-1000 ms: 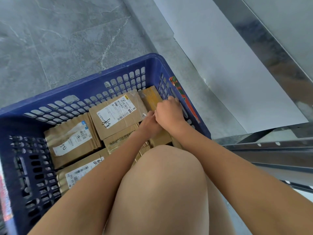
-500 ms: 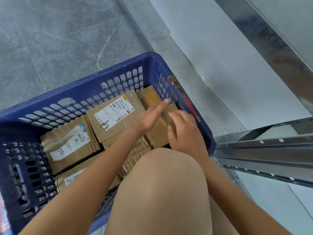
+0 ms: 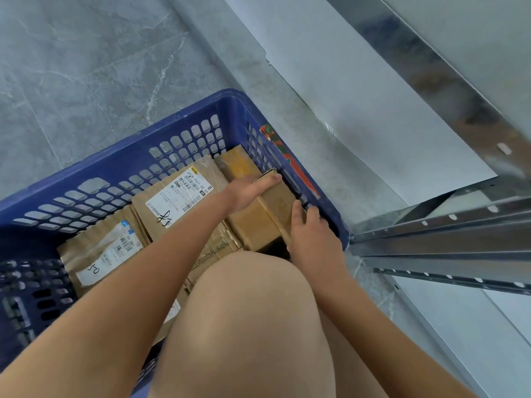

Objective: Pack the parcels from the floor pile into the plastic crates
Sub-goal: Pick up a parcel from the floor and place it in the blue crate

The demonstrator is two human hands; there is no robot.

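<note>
From the head camera, half a second has changed both hands. The left hand (image 3: pixel 248 189), which earlier pointed a finger across the crate's right side, now lies along the upper edge of the brown parcel (image 3: pixel 265 214), fingers straight and pressed together on its far corner. The right hand (image 3: pixel 311 231), earlier hovering with fingers loosely bent over that parcel, has dropped to its right side, between it and the crate wall, fingers pressed against its right edge; whether they curl round it cannot be told.

The brown parcel is plain taped cardboard with no label showing, lying slightly tilted in the right end of the blue crate (image 3: pixel 184 130), close against the perforated right wall. Left of it lies a labelled parcel (image 3: pixel 178 196) with a white shipping label and handwritten mark. Another parcel with a white label (image 3: pixel 103 254) lies further left, and more cardboard shows beneath the forearms.

Both forearms reach forward and down into the crate, the left crossing over the labelled parcels. A bare knee (image 3: pixel 247 311) fills the foreground. The crate stands on the grey floor (image 3: pixel 86 67), with a metal rack (image 3: pixel 445 234) to its right.
</note>
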